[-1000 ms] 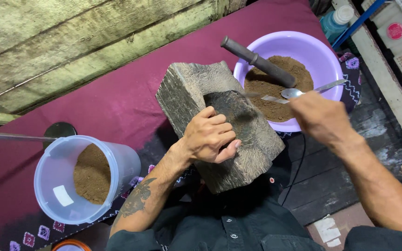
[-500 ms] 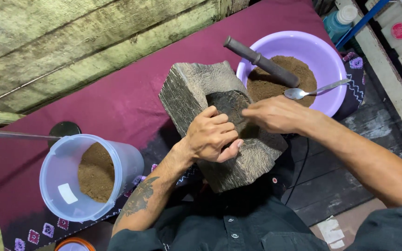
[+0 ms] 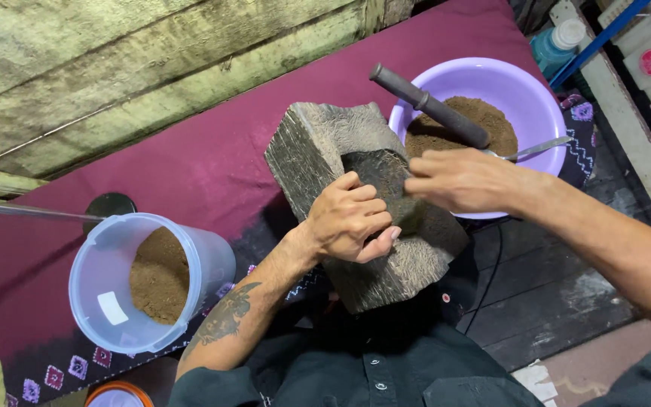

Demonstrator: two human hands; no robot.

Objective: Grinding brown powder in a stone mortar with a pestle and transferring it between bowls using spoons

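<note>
Gripping is confirmed on the left hand (image 3: pixel 352 222): its fingers are curling shut around the dark hollowed edge of the wooden block (image 3: pixel 363 203), apparently steadying it. The right hand (image 3: pixel 461 179) is pressing its pinched fingertips into the same hollow; whether that grip is enclosing anything cannot be told. The block is leaning tilted against the person's lap, over the maroon cloth (image 3: pixel 190 162) covering the surface. Behind it, a purple basin (image 3: pixel 525 94) is holding brown powder, with a dark pestle (image 3: pixel 427 105) and a spoon (image 3: pixel 529 149) resting in it, just beside the right hand. Well apart to the left, a clear tub (image 3: pixel 111 283) is holding more powder.
</note>
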